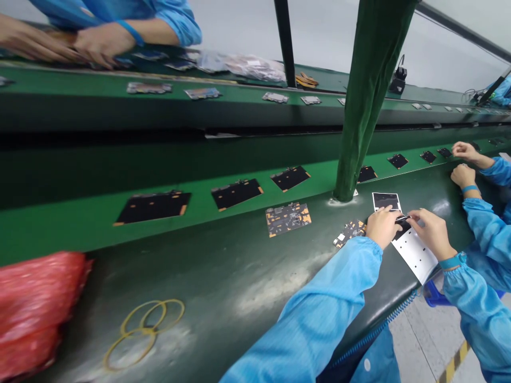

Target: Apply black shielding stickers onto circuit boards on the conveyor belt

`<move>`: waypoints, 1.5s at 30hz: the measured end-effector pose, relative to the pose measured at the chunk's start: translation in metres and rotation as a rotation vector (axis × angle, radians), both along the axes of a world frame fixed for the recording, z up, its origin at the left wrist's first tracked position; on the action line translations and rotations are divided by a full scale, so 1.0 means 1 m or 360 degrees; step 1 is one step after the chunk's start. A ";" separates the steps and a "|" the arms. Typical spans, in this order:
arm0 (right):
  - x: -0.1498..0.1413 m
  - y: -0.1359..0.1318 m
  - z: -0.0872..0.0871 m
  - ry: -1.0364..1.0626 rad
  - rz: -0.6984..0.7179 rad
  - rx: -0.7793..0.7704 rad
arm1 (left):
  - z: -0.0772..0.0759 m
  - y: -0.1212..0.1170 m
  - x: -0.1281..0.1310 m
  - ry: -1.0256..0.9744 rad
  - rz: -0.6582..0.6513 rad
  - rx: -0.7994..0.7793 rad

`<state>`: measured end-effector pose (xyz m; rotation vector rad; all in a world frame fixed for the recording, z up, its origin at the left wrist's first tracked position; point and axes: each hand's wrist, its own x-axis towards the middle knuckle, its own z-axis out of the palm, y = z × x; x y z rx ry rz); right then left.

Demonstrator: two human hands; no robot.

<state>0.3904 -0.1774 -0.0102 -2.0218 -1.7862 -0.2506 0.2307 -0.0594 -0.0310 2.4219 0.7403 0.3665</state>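
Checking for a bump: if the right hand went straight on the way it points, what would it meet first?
The right hand would likely meet the small black piece first, at its fingertips, with the left hand just beyond, though depth is unclear.

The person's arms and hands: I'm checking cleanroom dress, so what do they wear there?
The left hand and right hand are bare, with no gloves. The left sleeve and right sleeve are light blue smock cloth, gathered at elastic cuffs. A teal wristband circles the right wrist. A blue coiled cord runs beside the left sleeve; where it attaches cannot be seen.
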 end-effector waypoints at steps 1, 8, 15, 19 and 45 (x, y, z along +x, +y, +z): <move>0.001 0.001 0.000 -0.0003 -0.0006 -0.0005 | 0.000 0.000 0.000 -0.0001 0.0000 0.0002; 0.006 0.006 0.003 -0.0009 0.0051 -0.0020 | 0.001 -0.001 0.000 -0.0008 0.0011 0.0001; 0.004 0.001 0.003 -0.0015 0.0030 -0.0013 | 0.001 -0.001 0.000 -0.0018 0.0005 -0.0006; 0.006 0.007 0.006 -0.0067 -0.0012 -0.0095 | 0.004 -0.001 0.000 -0.0021 0.0020 -0.0022; -0.088 -0.108 0.072 0.0058 0.0543 0.0443 | 0.025 0.027 -0.025 -0.0159 -0.0244 -0.0018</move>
